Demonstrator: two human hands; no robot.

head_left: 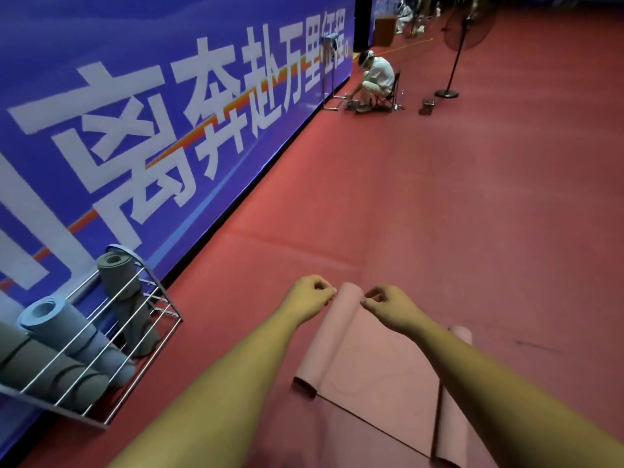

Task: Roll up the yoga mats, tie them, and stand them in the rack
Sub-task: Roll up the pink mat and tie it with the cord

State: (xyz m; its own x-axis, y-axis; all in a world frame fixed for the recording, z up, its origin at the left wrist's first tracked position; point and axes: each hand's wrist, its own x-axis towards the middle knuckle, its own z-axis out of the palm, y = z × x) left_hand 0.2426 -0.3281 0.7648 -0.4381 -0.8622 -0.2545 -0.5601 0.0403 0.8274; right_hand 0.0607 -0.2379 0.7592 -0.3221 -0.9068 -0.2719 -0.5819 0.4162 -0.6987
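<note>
rack, lower left, holds rolled mats; pink mat part-rolled, untied; left hand and right hand fingers curled, pinching its roll.

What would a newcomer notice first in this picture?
The left hand and right hand pinch the far end of a half-rolled pink mat on the red floor, bottom centre. A blue banner with white characters fills the left wall; below it a metal rack holds rolled mats.
</note>
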